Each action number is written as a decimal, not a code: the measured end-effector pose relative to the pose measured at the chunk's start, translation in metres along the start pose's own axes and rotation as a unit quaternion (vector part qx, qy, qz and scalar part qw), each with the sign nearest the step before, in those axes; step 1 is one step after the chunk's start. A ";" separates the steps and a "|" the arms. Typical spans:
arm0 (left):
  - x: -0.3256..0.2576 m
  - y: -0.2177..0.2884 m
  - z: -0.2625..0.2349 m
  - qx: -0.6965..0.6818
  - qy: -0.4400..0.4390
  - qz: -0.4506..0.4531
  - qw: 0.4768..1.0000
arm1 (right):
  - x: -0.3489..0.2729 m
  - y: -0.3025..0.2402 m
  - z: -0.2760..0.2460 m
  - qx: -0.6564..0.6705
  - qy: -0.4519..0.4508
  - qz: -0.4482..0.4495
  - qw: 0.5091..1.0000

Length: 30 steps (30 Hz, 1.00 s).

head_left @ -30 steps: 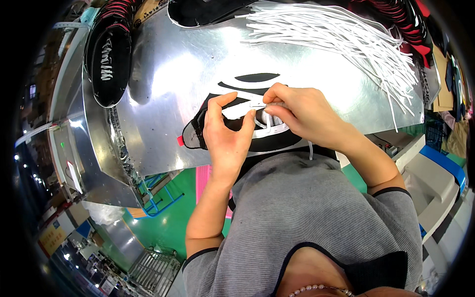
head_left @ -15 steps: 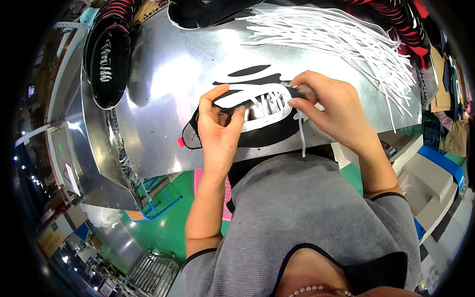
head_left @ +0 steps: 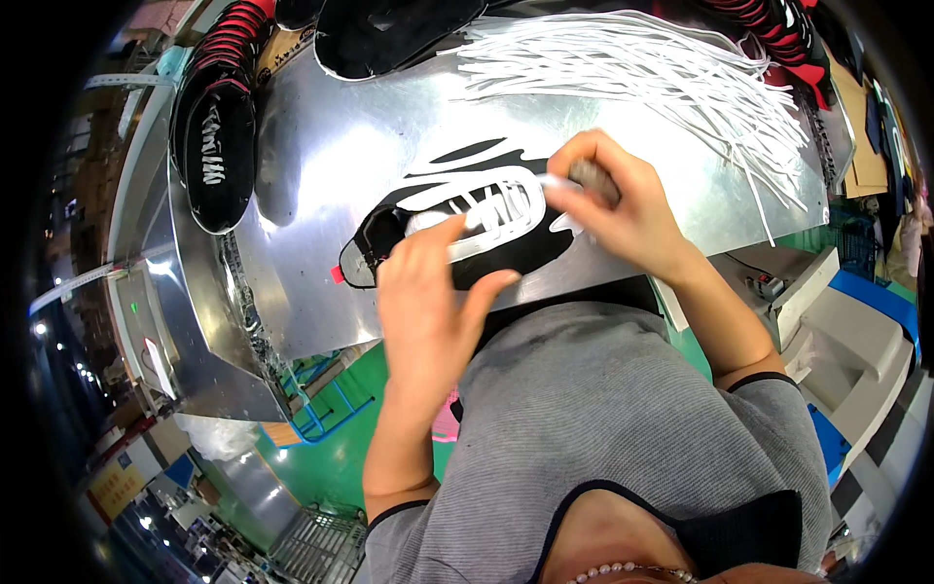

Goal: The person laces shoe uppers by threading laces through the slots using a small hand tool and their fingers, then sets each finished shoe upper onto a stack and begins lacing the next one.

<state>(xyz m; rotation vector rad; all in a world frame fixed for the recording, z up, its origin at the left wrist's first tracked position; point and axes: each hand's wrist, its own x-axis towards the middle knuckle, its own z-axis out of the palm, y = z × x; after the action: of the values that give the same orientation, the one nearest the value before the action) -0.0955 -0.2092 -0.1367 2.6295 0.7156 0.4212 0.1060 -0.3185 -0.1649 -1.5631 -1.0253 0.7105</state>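
Note:
A black shoe upper (head_left: 486, 270) with white trim lies on the metal table, its heel with a red tab toward the left. A white shoelace (head_left: 498, 216) crosses its opening in rows. My left hand (head_left: 423, 311) is open over the near side of the upper, thumb spread away from the fingers and nothing held. At the toe end on the right, my right hand (head_left: 628, 209) is closed with its fingers curled. A small greyish thing (head_left: 593, 181) sits in it, too smeared by motion to name.
A large pile of loose white shoelaces (head_left: 642, 63) covers the table's far right. Stacked black-and-red uppers (head_left: 769, 29) stand behind it. More black uppers (head_left: 222, 146) line up at the far left, and another (head_left: 384, 34) lies at the back. The metal table's edge (head_left: 321, 341) runs before me.
My left hand has let go of the upper's heel end and drawn back toward me, its fingers opening. My right hand has shifted slightly left, still closed. The view has moved a little.

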 end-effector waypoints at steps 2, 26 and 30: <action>0.008 0.000 0.023 0.035 0.006 -0.003 0.999 | -0.015 -0.009 0.007 -0.032 -0.090 -0.201 0.975; 0.029 -0.015 0.034 -0.056 0.072 0.030 0.995 | -0.060 0.025 0.022 0.098 -0.281 0.115 0.948; 0.033 -0.019 0.033 -0.057 -0.036 -0.051 0.996 | -0.009 0.024 0.021 0.123 -0.052 -0.007 0.991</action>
<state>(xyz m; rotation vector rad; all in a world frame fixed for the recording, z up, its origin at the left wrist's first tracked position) -0.0643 -0.1855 -0.1683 2.4761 0.7748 0.3256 0.0899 -0.3184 -0.1938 -1.3168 -0.9836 0.8809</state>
